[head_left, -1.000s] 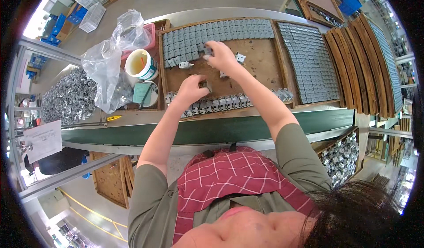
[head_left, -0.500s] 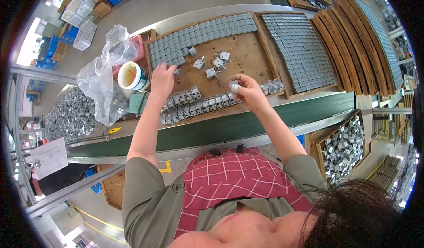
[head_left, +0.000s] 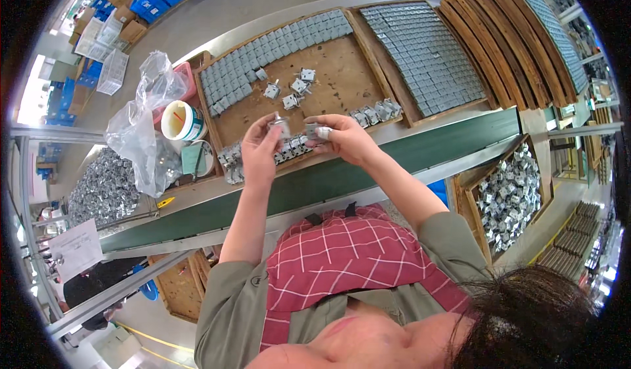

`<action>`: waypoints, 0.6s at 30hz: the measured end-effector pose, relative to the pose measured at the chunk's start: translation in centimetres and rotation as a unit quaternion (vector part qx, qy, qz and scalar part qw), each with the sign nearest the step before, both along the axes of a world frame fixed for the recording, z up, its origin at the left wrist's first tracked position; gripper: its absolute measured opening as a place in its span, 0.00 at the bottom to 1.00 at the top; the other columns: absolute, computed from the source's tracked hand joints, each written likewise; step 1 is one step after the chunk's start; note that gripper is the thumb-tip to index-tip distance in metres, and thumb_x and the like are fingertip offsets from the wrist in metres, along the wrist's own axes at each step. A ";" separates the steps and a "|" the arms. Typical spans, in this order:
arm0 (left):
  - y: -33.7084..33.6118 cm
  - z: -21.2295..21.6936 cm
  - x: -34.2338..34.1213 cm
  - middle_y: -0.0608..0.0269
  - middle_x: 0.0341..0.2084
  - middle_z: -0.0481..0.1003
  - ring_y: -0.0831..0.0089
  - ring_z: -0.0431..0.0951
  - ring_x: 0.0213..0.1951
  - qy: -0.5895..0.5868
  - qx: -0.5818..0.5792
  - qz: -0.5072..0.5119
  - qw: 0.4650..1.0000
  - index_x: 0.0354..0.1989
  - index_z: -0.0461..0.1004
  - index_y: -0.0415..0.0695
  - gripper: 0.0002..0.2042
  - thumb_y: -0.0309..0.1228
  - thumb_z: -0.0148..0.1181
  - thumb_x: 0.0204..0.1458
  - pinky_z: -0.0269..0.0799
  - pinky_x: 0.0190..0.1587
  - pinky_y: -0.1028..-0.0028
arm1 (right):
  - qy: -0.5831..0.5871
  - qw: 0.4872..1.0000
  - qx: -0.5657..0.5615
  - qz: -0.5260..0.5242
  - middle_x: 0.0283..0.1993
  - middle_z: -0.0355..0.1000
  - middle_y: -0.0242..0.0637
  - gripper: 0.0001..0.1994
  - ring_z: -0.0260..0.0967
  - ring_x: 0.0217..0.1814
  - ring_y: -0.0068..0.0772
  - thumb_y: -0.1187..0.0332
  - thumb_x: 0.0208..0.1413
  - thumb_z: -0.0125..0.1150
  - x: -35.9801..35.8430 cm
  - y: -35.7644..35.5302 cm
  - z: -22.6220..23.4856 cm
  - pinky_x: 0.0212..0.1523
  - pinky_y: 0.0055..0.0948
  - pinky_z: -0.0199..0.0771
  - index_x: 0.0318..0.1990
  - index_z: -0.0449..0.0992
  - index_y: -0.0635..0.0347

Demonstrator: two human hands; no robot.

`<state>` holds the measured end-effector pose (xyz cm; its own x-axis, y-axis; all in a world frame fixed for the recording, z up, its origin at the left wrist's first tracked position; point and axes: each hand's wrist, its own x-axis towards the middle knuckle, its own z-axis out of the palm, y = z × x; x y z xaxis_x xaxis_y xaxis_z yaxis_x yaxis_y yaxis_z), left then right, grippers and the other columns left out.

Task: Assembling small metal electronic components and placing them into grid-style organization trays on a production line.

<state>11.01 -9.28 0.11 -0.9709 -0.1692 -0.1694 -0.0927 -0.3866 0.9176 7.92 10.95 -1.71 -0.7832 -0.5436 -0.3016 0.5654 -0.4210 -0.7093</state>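
Observation:
Over the near side of a wooden tray [head_left: 342,106], my two hands are close together. My left hand [head_left: 259,148] pinches a small silvery metal part [head_left: 281,127] between thumb and fingers. My right hand [head_left: 348,139] grips another small metal part [head_left: 314,132], partly covered by its fingers; a white wrap is on one finger. Beneath them runs a row of upright metal parts [head_left: 371,114] along the tray's near edge. Several loose metal parts [head_left: 290,100] lie mid-tray. Flat grey square parts [head_left: 276,45] fill the far and left sides in rows.
A filled tray [head_left: 427,60] adjoins on the right, with stacked wooden trays [head_left: 490,53] beyond. At left stand a white bucket [head_left: 181,122], a plastic bag [head_left: 141,139] and a heap of metal parts [head_left: 105,188]. A box of parts [head_left: 506,201] sits low at right.
My left hand has come from the tray's left rows toward me and rightward, and now holds a metal part. My right hand has moved left to meet it. The whole view has shifted slightly.

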 end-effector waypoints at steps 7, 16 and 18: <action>2.0 -0.4 1.4 0.68 0.31 0.75 0.86 0.70 0.28 -0.040 -0.055 -0.117 0.991 0.47 0.73 0.37 0.12 0.25 0.60 0.54 0.64 0.29 0.85 | 0.024 0.999 0.018 0.044 0.40 0.74 0.34 0.17 0.75 0.32 0.21 0.77 0.53 0.59 0.2 0.6 0.3 0.33 0.20 0.79 0.51 0.70 0.63; 3.0 -0.2 2.6 0.59 0.38 0.77 0.77 0.76 0.39 0.042 -0.175 -0.149 0.972 0.52 0.69 0.32 0.22 0.30 0.65 0.51 0.71 0.44 0.78 | 0.012 0.998 -0.007 0.057 0.41 0.73 0.39 0.17 0.76 0.33 0.26 0.77 0.52 0.57 0.4 1.3 -0.7 0.33 0.23 0.81 0.51 0.67 0.65; 2.6 0.3 2.0 0.53 0.40 0.76 0.70 0.77 0.41 0.079 -0.306 -0.158 0.935 0.54 0.67 0.31 0.28 0.34 0.68 0.47 0.71 0.46 0.74 | -0.045 0.996 -0.065 0.048 0.42 0.73 0.41 0.17 0.77 0.36 0.30 0.77 0.54 0.55 0.9 0.1 -2.4 0.34 0.26 0.82 0.52 0.67 0.64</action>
<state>13.06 -6.66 0.45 -0.9936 0.1124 0.0143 0.0412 0.2405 0.9698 8.81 11.09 -4.10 -0.6983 -0.6546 -0.2895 0.6664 -0.4468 -0.5969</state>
